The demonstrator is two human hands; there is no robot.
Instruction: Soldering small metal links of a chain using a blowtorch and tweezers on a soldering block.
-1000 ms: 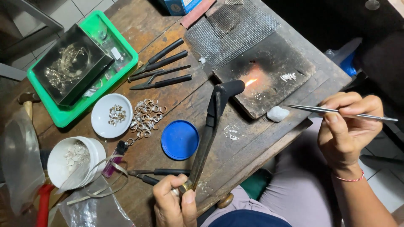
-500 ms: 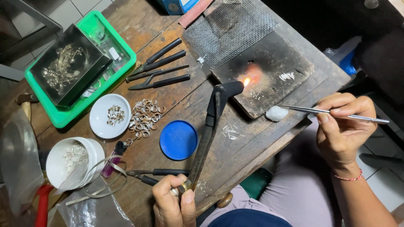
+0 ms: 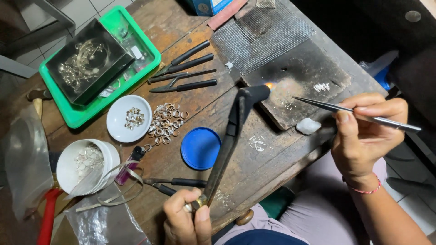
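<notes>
My left hand (image 3: 187, 218) grips the base of a long black torch (image 3: 229, 138) near the table's front edge. Its nozzle points at a dark soldering block (image 3: 299, 81), where a small orange flame (image 3: 270, 85) burns on a pale heated patch. My right hand (image 3: 363, 131) holds slim metal tweezers (image 3: 345, 110), tips hovering just right of the flame above the block. A white lump (image 3: 308, 125) lies at the block's near edge, below the tweezers. Small white bits (image 3: 321, 86) sit on the block to the right.
A wire mesh (image 3: 263, 34) lies behind the block. Black-handled pliers (image 3: 186, 72), a pile of silver rings (image 3: 165, 122), a white dish (image 3: 128, 119), a blue lid (image 3: 200, 148), a white cup (image 3: 86, 164), a lighter (image 3: 129, 163) and a green tray (image 3: 97, 63) fill the left side.
The tweezers' tips have lifted from beside the white lump up over the block near the flame. The torch has stayed aimed at the same spot.
</notes>
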